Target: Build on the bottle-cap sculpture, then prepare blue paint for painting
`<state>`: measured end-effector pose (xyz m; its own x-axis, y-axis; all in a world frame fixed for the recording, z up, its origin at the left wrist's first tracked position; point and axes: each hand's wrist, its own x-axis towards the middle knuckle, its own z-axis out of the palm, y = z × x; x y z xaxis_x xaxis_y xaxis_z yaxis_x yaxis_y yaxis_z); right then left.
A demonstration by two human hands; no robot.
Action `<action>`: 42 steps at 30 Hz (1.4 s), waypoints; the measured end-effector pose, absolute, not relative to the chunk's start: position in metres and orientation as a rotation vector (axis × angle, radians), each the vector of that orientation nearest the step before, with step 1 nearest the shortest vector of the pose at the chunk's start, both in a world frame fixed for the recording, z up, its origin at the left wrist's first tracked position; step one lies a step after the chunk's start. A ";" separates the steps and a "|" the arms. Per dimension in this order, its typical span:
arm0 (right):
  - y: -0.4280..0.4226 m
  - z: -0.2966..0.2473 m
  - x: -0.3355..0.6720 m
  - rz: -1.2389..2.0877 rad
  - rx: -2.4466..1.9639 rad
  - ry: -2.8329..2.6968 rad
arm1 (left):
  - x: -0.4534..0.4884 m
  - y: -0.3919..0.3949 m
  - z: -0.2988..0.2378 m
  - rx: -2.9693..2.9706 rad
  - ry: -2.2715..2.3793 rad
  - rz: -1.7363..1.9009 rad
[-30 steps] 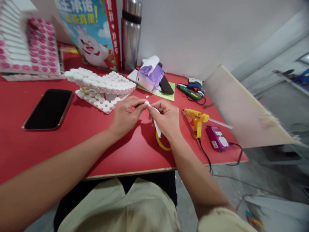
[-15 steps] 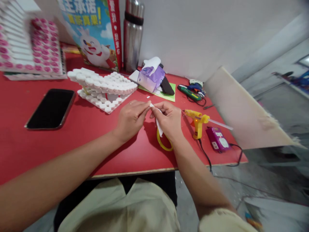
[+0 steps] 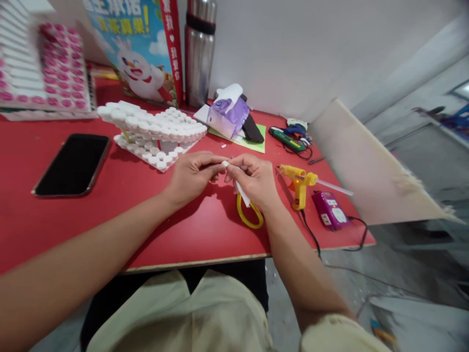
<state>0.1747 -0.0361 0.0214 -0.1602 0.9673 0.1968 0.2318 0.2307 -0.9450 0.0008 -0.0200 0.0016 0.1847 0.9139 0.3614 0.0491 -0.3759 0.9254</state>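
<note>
Above the middle of the red table [image 3: 110, 215], my left hand [image 3: 190, 175] and my right hand [image 3: 252, 178] meet fingertip to fingertip. Both pinch a small white strip [image 3: 240, 185], paper or foam, whose tail hangs down under my right palm. Yellow scissor handles [image 3: 249, 217] lie on the table just below my right hand. A white model built of small round foam pieces [image 3: 154, 132] stands just beyond my left hand.
A black phone [image 3: 73, 165] lies at the left. A yellow glue gun [image 3: 298, 183] and purple plug box [image 3: 330, 210] sit at the right. Behind are a steel flask [image 3: 198, 51], a picture box [image 3: 135, 44], a purple tissue pack [image 3: 227, 115] and stacked pink-dotted trays [image 3: 44, 68].
Both hands stay joined on the white strip, with small finger shifts. The yellow scissor handles show more from under my right hand.
</note>
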 end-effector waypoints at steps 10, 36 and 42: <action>-0.028 0.030 0.175 1.540 -1.062 -1.191 | 0.000 -0.014 0.001 1.655 0.951 1.325; -0.039 0.018 0.165 0.796 -1.131 -1.551 | 0.008 -0.019 0.000 1.491 0.911 1.564; -0.041 0.020 0.166 0.800 -1.092 -1.564 | 0.008 -0.022 0.000 1.622 0.855 1.594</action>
<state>0.1664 -0.0411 0.0200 -0.0659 0.9297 0.3625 0.2504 0.3671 -0.8959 0.0075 -0.0224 0.0001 0.0263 0.8417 0.5393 -0.0161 -0.5391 0.8421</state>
